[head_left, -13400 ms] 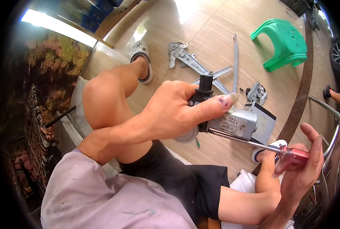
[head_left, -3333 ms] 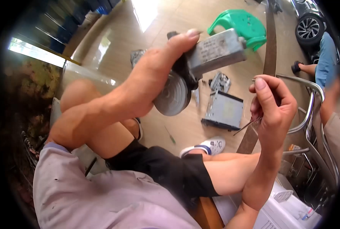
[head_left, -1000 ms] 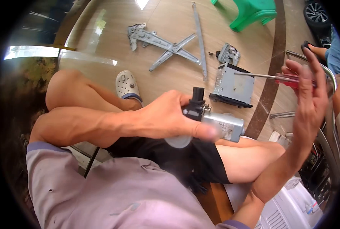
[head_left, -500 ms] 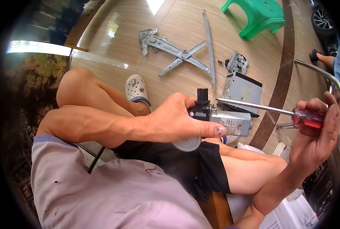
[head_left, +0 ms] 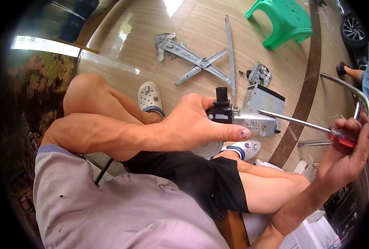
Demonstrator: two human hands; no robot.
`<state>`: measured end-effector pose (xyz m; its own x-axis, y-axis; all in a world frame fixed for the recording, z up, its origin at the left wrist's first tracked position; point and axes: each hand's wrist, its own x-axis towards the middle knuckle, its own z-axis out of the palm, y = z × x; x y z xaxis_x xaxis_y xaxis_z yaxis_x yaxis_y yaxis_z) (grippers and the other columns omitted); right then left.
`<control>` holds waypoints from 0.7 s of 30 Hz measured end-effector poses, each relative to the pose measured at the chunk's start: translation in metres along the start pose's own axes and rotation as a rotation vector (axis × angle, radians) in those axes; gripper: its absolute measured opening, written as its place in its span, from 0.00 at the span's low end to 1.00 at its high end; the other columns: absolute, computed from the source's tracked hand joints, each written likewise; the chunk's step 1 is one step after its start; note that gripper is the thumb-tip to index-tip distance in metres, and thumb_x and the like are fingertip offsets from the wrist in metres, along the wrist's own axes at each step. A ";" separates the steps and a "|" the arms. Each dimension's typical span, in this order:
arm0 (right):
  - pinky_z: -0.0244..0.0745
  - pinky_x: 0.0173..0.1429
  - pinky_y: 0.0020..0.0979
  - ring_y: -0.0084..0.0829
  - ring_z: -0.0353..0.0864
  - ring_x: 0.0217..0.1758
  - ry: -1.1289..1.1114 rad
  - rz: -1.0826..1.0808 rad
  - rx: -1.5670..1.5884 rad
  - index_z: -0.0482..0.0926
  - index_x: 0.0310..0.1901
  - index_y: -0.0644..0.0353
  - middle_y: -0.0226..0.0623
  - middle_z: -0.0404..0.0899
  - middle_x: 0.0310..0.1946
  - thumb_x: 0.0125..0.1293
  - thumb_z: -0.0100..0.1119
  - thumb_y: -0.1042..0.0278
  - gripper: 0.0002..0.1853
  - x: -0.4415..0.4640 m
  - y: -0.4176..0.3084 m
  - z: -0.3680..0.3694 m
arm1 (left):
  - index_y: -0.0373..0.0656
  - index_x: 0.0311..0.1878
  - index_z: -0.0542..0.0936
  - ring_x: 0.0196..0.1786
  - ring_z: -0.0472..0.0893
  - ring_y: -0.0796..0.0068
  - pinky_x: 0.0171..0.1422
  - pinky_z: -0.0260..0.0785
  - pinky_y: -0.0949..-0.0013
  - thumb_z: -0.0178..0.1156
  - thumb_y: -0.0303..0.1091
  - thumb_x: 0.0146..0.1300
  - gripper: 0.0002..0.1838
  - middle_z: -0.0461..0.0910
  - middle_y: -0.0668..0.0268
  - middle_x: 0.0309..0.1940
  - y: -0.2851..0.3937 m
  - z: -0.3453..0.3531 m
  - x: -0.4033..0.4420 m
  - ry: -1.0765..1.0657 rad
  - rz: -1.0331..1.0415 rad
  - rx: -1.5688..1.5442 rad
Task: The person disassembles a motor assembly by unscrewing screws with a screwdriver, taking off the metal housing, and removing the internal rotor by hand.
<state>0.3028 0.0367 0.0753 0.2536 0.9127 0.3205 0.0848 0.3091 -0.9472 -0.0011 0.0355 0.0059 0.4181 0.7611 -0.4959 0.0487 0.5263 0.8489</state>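
Motor and screwdriver: Since the last frame the motor (head_left: 257, 121) had risen slightly in my view, and the screwdriver (head_left: 294, 120) had shifted from beside the black housing (head_left: 221, 114) to across the motor's silver casing.
Green stool: Standing on the floor (head_left: 197, 25), it had shifted only slightly in view along with the parts lying there, so I judged that my head had turned.
Crossed metal arms (head_left: 204, 64): They lay on the floor beside a straight rail (head_left: 231, 54), well apart from my hands.
Metal box (head_left: 271, 99): Partly hidden behind the motor, it lay below my work. Had the motor slipped, I reckoned it could have struck the box or my shoe (head_left: 248, 148).
Left hand (head_left: 184, 124): Clamped on the motor, thumb along the casing, it was apart from my other hand. I saw no other support, so a hard push might have twisted the motor loose.
Right hand (head_left: 338, 162): Around the red handle (head_left: 344, 137), with the fingers partly lifted; so light a hold could have let the screwdriver roll.
Screwdriver tip (head_left: 260, 111): Whether it touched the casing I could not tell. On smooth metal it might have skidded towards my thumb.
Dark bits (head_left: 241, 72): They lay beside a small bracket (head_left: 260, 75); a stray foot could have scattered them.
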 end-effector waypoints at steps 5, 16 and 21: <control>0.76 0.41 0.28 0.29 0.78 0.34 0.198 -0.226 -0.142 0.76 0.57 0.73 0.36 0.76 0.31 0.81 0.48 0.65 0.17 0.014 -0.006 -0.002 | 0.36 0.36 0.86 0.25 0.75 0.81 0.31 0.71 0.69 0.82 0.50 0.50 0.25 0.82 0.62 0.22 -0.001 -0.006 0.000 0.027 0.318 0.403; 0.65 0.33 0.23 0.20 0.73 0.29 -0.777 0.034 -0.446 0.85 0.44 0.67 0.39 0.82 0.39 0.67 0.66 0.69 0.10 -0.014 -0.002 0.064 | 0.40 0.37 0.85 0.28 0.82 0.56 0.32 0.74 0.61 0.82 0.53 0.45 0.27 0.81 0.57 0.25 -0.007 -0.003 -0.001 -0.016 0.656 0.647; 0.71 0.33 0.28 0.27 0.77 0.29 -0.880 0.211 -0.308 0.85 0.40 0.65 0.39 0.83 0.36 0.65 0.67 0.73 0.06 -0.022 0.017 0.071 | 0.41 0.33 0.83 0.25 0.80 0.62 0.30 0.71 0.63 0.84 0.50 0.43 0.26 0.80 0.61 0.23 -0.010 -0.001 0.002 0.001 0.686 0.612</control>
<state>0.2300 0.0414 0.0524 -0.5123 0.8540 -0.0902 0.4017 0.1455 -0.9041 -0.0018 0.0323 -0.0039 0.5321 0.8328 0.1526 0.2620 -0.3333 0.9057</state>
